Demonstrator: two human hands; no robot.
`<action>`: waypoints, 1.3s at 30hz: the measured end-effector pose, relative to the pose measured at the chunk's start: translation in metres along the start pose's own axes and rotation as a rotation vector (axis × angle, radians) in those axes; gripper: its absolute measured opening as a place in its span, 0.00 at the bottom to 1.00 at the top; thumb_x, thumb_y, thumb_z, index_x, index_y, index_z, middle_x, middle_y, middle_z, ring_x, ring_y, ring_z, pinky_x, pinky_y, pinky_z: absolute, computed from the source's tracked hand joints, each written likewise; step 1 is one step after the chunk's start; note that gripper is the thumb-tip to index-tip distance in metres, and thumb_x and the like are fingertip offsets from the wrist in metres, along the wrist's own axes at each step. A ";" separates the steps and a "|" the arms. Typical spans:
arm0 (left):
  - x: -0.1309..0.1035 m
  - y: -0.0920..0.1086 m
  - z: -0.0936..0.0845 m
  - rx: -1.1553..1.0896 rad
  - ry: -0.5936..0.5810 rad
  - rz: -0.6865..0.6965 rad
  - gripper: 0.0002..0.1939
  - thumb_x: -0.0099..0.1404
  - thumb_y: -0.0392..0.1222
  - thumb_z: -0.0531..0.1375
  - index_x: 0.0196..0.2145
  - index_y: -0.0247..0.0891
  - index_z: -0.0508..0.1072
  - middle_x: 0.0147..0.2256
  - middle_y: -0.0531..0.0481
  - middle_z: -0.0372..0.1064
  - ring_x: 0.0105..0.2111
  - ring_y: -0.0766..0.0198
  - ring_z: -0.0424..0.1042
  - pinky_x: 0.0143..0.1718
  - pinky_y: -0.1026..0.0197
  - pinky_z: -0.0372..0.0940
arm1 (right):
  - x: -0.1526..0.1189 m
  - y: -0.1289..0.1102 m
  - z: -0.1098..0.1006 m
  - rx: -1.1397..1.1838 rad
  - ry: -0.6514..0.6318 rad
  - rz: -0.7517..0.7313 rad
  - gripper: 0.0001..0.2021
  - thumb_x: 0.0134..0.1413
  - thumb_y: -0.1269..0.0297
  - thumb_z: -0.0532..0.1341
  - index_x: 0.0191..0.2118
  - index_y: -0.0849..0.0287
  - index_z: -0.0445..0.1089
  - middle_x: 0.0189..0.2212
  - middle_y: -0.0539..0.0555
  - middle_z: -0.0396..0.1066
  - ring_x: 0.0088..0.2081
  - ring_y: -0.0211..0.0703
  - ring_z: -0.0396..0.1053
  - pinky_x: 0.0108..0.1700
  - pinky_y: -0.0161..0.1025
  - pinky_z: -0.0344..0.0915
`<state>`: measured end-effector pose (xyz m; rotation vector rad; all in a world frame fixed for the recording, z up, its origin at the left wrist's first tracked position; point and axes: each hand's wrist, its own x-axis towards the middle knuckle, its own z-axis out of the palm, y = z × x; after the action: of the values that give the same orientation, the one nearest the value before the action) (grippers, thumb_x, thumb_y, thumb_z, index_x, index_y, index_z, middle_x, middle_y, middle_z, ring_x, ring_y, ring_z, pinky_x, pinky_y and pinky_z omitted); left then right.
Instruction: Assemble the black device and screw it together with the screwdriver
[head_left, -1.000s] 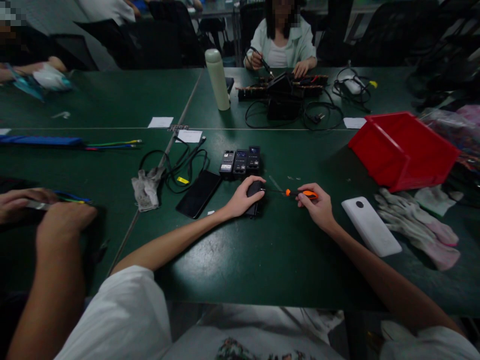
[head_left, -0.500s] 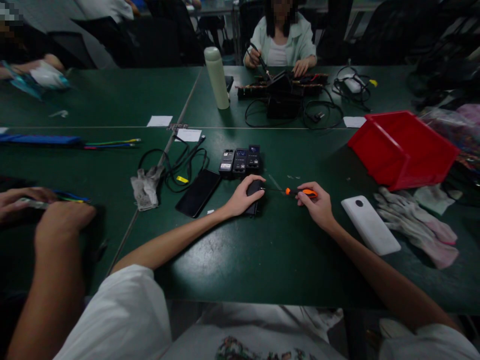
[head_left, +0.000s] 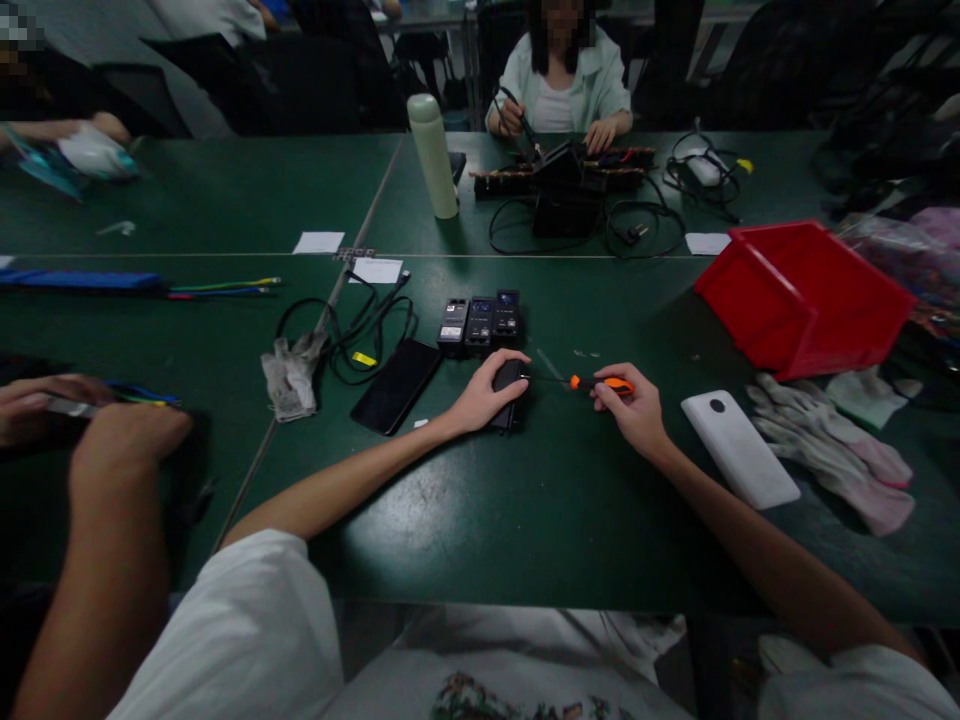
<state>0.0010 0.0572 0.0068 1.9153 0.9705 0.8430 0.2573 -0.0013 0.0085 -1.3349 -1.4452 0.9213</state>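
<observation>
My left hand (head_left: 489, 391) is wrapped round a small black box-shaped device (head_left: 508, 400) on the green table. My right hand (head_left: 632, 404) grips an orange and black screwdriver (head_left: 616, 384), its thin shaft pointing left with the tip at the device's right side. Just beyond my left hand stand three similar black modules: a left one (head_left: 454, 325), a middle one (head_left: 480, 322) and a right one (head_left: 507, 313). A black phone (head_left: 396, 387) lies to the left of my left forearm.
On the right are a white power bank (head_left: 740, 450), gloves (head_left: 840, 445) and a red bin (head_left: 810, 300). Left are a grey glove (head_left: 292, 378), a black cable (head_left: 375, 325) and a co-worker's hands (head_left: 131, 435). A bottle (head_left: 433, 157) stands ahead; another person sits opposite.
</observation>
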 end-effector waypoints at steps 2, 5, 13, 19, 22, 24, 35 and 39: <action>0.000 0.000 0.000 0.004 0.001 0.003 0.18 0.65 0.48 0.56 0.50 0.39 0.66 0.48 0.47 0.66 0.48 0.57 0.66 0.52 0.54 0.61 | 0.000 0.000 0.000 -0.004 -0.006 -0.001 0.13 0.56 0.58 0.61 0.44 0.59 0.68 0.32 0.53 0.70 0.28 0.39 0.69 0.32 0.40 0.69; 0.000 -0.001 0.000 0.008 0.004 0.019 0.18 0.65 0.49 0.56 0.50 0.40 0.66 0.48 0.47 0.66 0.48 0.58 0.66 0.53 0.55 0.60 | 0.000 0.001 0.000 -0.014 -0.003 -0.004 0.13 0.56 0.58 0.61 0.44 0.59 0.68 0.32 0.53 0.69 0.28 0.38 0.69 0.32 0.39 0.69; 0.000 -0.001 0.000 -0.005 -0.002 0.022 0.18 0.65 0.49 0.56 0.50 0.39 0.65 0.47 0.47 0.66 0.48 0.58 0.66 0.55 0.54 0.59 | 0.000 0.001 0.000 -0.001 -0.005 -0.006 0.12 0.56 0.58 0.61 0.43 0.59 0.68 0.32 0.52 0.69 0.28 0.38 0.68 0.32 0.39 0.69; 0.000 -0.002 0.000 -0.013 -0.003 0.000 0.18 0.65 0.49 0.56 0.50 0.40 0.66 0.48 0.47 0.66 0.49 0.57 0.66 0.54 0.54 0.60 | 0.001 0.000 0.000 0.001 -0.004 -0.002 0.12 0.56 0.58 0.61 0.43 0.59 0.68 0.32 0.52 0.69 0.28 0.38 0.69 0.32 0.39 0.69; 0.000 -0.002 0.000 -0.020 -0.002 0.005 0.18 0.65 0.49 0.56 0.50 0.40 0.66 0.48 0.47 0.65 0.49 0.57 0.66 0.53 0.54 0.60 | 0.001 -0.002 0.000 -0.002 -0.009 0.007 0.12 0.56 0.58 0.62 0.43 0.58 0.68 0.32 0.52 0.69 0.28 0.38 0.69 0.32 0.39 0.69; 0.000 -0.002 0.000 -0.017 -0.002 0.001 0.18 0.65 0.49 0.56 0.50 0.40 0.66 0.48 0.47 0.65 0.48 0.57 0.66 0.53 0.54 0.60 | 0.000 -0.003 0.000 -0.001 -0.010 0.011 0.12 0.55 0.58 0.62 0.43 0.58 0.68 0.33 0.52 0.69 0.28 0.39 0.69 0.32 0.39 0.69; 0.000 -0.001 0.000 0.004 0.003 0.024 0.18 0.65 0.49 0.56 0.50 0.39 0.66 0.47 0.47 0.65 0.48 0.58 0.66 0.53 0.55 0.60 | 0.001 0.001 0.000 0.000 -0.007 0.006 0.13 0.56 0.57 0.61 0.43 0.58 0.68 0.32 0.52 0.69 0.28 0.39 0.69 0.32 0.39 0.69; 0.000 0.000 0.000 0.006 -0.003 0.000 0.18 0.65 0.48 0.56 0.50 0.40 0.66 0.47 0.47 0.66 0.48 0.57 0.66 0.52 0.54 0.61 | 0.001 0.003 0.001 -0.005 0.002 0.005 0.13 0.56 0.56 0.61 0.43 0.58 0.68 0.31 0.52 0.69 0.27 0.38 0.69 0.31 0.39 0.69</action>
<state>0.0009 0.0573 0.0065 1.9216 0.9722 0.8378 0.2574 0.0001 0.0054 -1.3435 -1.4439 0.9202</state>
